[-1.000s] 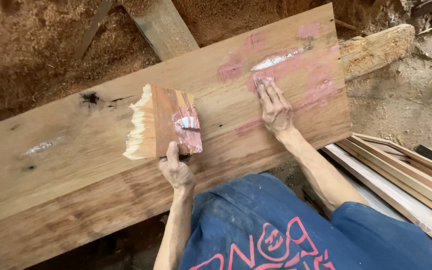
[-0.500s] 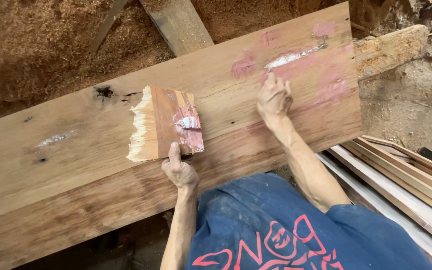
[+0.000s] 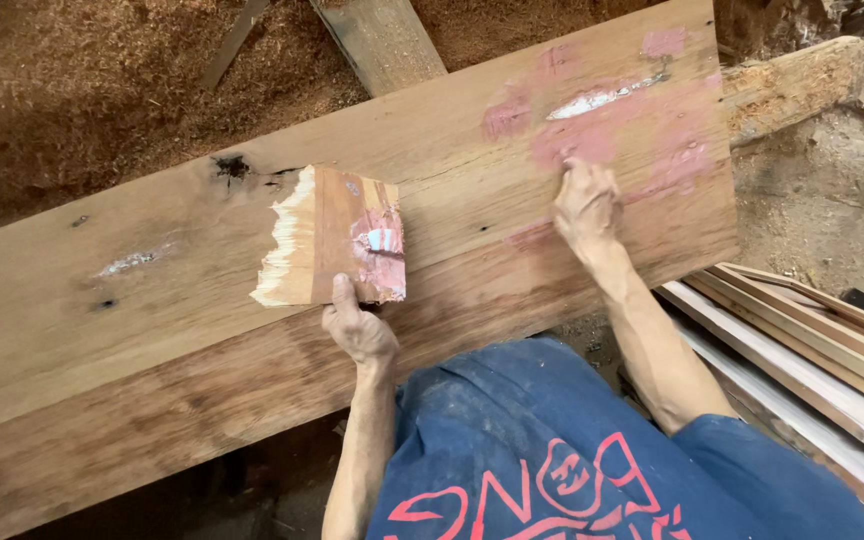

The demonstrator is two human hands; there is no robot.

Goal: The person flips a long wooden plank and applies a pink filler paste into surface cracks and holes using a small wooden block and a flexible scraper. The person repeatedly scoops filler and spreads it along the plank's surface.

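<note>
We see a small offcut of board lying flat on a wide plank, about mid-length and toward its far half. The offcut has a jagged, splintered left end and a smear of pink filler on its right part. It looks light and stiff, easy to lift with one hand, though we judge the splintered end sharp and brittle; the clean near edge or the square right end would be the safer places to take hold. The filler looks soft and likely to smudge, so best kept off the skin.

Our left hand rests at the offcut's near edge, thumb laid up on its top face, the other fingers curled below; the grip is a light steadying press, not a full clasp. The forearm runs straight back toward the body.

Our right hand is further right, fingers bunched and pressed down on a pink filled patch of the plank, holding nothing that we can make out. That arm is stretched out, elbow low. Thin wooden strips lie to the near right.
</note>
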